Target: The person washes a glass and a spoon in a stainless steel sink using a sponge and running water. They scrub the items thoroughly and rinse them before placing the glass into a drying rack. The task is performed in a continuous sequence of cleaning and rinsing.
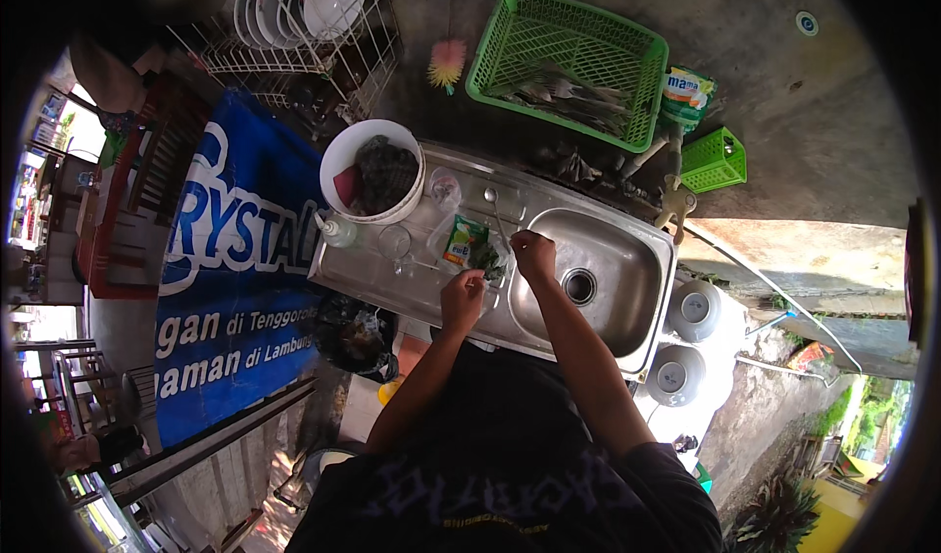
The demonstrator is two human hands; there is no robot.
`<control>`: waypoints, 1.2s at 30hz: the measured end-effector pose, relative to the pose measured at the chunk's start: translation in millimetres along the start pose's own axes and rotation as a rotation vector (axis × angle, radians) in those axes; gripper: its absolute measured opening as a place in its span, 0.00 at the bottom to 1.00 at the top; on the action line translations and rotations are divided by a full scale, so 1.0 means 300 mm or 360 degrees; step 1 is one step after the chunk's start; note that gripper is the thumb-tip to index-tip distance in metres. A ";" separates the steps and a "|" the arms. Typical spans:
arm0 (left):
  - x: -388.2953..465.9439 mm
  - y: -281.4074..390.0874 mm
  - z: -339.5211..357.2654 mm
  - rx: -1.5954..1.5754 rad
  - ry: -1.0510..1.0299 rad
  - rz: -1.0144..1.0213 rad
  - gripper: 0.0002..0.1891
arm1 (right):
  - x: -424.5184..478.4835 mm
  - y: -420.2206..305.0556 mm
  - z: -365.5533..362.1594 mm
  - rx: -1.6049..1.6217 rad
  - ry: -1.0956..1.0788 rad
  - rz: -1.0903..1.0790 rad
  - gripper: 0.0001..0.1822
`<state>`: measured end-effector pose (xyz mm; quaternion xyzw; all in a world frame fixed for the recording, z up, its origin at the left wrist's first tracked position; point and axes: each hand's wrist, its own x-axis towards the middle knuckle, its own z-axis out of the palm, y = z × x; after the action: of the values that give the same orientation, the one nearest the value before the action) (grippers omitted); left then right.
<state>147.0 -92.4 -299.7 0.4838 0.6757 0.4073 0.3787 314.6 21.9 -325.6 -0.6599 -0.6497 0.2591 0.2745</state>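
My left hand [462, 303] is at the near edge of a clear plastic tub [438, 241] on the steel drainboard [359, 257]. Its fingertips meet a dark green scouring pad [488, 262]; whether they grip it is unclear. A green Mama soap packet [461, 240] lies in the tub beside the pad. My right hand [535, 257], fingers curled, hovers over the left rim of the steel sink basin [625, 259]. Close to its fingertips is the handle end of a metal spoon [491, 195]. I cannot tell whether that hand holds anything.
Left on the drainboard stand a white bucket [332, 178] of dark cloth, a pump bottle [338, 231] and a drinking glass [395, 241]. Behind the sink are a tap [675, 201] and a green basket [485, 60] of cutlery. Upturned bowls [695, 310] sit at right; a black bag [331, 336] hangs near left.
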 end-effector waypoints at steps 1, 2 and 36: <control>-0.001 0.008 0.006 0.0001 -0.0008 -0.0022 0.10 | 0.031 -0.007 0.015 -0.0078 -0.0101 0.0105 0.08; -0.003 0.015 0.011 0.0002 -0.0017 -0.0042 0.11 | 0.061 -0.014 0.028 -0.0157 -0.0201 0.0210 0.10; 0.193 -0.001 -0.065 -0.0310 -0.0468 -0.0133 0.11 | 0.220 -0.024 0.063 -0.0464 -0.0600 0.0791 0.21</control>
<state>115.0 -40.4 -299.4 0.4708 0.5898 0.3796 0.5352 297.7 88.4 -333.0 -0.7707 -0.5385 0.3400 -0.0190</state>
